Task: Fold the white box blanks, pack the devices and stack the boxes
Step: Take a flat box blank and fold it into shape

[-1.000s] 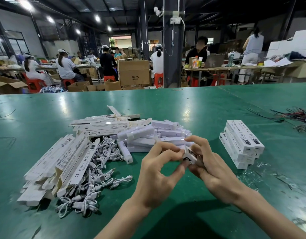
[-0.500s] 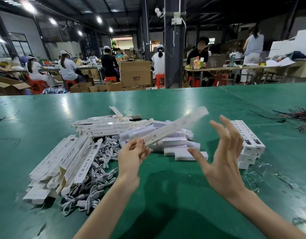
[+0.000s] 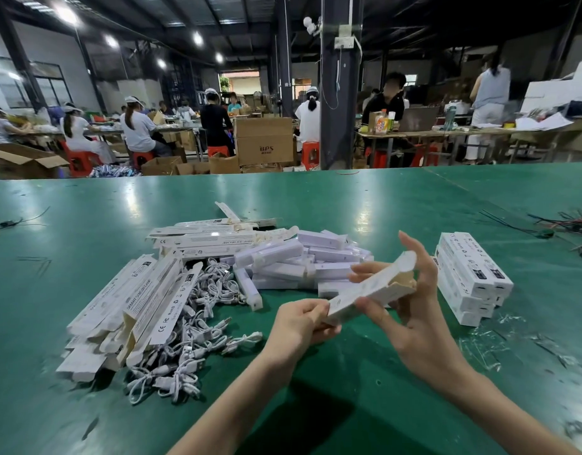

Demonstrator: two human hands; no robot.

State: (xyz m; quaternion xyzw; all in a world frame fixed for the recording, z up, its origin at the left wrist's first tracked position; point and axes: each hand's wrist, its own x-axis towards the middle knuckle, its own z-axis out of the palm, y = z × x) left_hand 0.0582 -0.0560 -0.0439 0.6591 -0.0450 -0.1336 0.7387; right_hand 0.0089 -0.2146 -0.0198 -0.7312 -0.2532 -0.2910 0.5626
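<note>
Head view: above the green tabletop, the left hand pinches the near end of the white box, its grip closed; the right hand curls thumb and fingers round the far, open-flapped end. Behind this box lie loose devices; left of it, flat blanks and cables; right of it, stacked boxes.

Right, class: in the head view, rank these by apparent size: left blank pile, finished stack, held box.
1. left blank pile.
2. finished stack and held box look alike; the box is nearer the camera, so unranked.
</note>
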